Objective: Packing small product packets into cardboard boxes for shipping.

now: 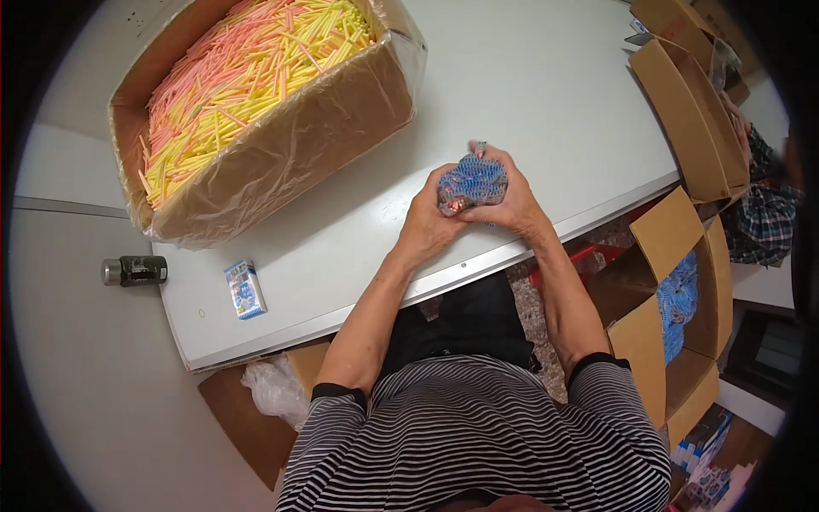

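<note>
Both my hands are wrapped around a small plastic packet (473, 181) printed in blue and white, just above the white table near its front edge. My left hand (421, 224) grips its left side with the fingers curled behind. On the other side my right hand (522, 205) closes around it. The packet is crumpled, and some reddish contents show at its lower left. A bunched end of it sticks up at the top by my right fingers. Most of my fingertips are hidden behind it.
A plastic-lined carton (299, 141) of pink and yellow sticks stands at the back left. Front left lie a flat blue-and-white packet (246, 290) and a dark bottle (135, 270). To my right, an open carton (636, 341) holds blue bags; beyond it is a person's plaid sleeve (763, 222).
</note>
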The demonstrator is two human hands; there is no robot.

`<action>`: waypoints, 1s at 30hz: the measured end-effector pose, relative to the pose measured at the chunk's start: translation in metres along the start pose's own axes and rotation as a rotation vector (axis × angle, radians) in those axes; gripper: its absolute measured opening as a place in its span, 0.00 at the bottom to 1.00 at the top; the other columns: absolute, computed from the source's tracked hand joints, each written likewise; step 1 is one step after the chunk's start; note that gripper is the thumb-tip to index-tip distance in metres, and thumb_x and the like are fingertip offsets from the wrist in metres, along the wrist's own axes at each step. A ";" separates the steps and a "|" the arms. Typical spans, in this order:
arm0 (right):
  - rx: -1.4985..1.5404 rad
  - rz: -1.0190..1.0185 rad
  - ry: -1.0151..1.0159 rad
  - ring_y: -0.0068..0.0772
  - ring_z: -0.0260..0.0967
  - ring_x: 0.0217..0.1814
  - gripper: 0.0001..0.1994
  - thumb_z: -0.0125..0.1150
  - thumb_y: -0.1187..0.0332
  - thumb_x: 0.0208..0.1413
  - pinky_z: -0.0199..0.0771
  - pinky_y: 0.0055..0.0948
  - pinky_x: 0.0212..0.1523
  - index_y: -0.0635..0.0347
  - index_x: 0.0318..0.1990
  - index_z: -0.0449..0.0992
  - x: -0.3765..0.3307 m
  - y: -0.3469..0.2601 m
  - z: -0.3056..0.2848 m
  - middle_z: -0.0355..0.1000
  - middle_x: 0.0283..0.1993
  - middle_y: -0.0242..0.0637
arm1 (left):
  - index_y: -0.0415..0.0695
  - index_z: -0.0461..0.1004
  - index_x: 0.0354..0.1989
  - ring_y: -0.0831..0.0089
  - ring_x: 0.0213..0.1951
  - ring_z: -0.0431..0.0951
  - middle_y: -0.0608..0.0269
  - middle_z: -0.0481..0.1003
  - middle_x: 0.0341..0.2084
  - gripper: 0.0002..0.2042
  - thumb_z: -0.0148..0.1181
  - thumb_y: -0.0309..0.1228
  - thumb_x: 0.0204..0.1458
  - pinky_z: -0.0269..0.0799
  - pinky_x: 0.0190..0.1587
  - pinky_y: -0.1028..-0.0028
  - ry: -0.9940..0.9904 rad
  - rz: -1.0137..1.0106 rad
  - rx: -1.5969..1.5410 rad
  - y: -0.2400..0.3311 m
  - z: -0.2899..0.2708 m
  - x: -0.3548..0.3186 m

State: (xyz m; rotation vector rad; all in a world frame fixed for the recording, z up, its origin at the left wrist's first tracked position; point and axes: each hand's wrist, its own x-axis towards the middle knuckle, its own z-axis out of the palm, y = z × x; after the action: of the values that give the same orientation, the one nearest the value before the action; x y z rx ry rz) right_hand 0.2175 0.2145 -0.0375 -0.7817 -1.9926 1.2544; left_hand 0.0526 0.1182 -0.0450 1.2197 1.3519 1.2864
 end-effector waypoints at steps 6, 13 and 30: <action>0.298 0.129 0.133 0.33 0.68 0.60 0.48 0.88 0.66 0.27 0.69 0.33 0.64 0.58 0.61 0.65 -0.012 -0.007 0.013 0.68 0.57 0.39 | 0.41 0.66 0.62 0.67 0.51 0.79 0.54 0.77 0.51 0.35 0.77 0.27 0.44 0.74 0.55 0.69 0.066 0.016 0.009 0.007 0.001 -0.002; 0.184 -0.134 0.077 0.34 0.68 0.63 0.40 0.87 0.69 0.29 0.69 0.33 0.65 0.59 0.54 0.71 -0.014 -0.012 0.008 0.72 0.57 0.41 | 0.42 0.69 0.60 0.61 0.49 0.80 0.55 0.77 0.49 0.32 0.76 0.25 0.45 0.76 0.53 0.69 0.075 0.282 0.164 0.005 -0.001 -0.006; 0.190 0.166 0.065 0.27 0.75 0.51 0.38 0.86 0.64 0.31 0.75 0.29 0.56 0.60 0.55 0.74 -0.009 -0.009 0.001 0.77 0.50 0.38 | 0.43 0.62 0.67 0.56 0.52 0.76 0.50 0.73 0.55 0.46 0.82 0.32 0.36 0.71 0.58 0.64 -0.075 0.248 0.525 -0.003 -0.016 0.023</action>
State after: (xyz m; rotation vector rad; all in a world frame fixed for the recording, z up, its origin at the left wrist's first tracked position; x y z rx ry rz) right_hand 0.2212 0.2042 -0.0312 -0.8961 -1.7553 1.4699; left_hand 0.0334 0.1387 -0.0457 1.8225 1.5753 1.0634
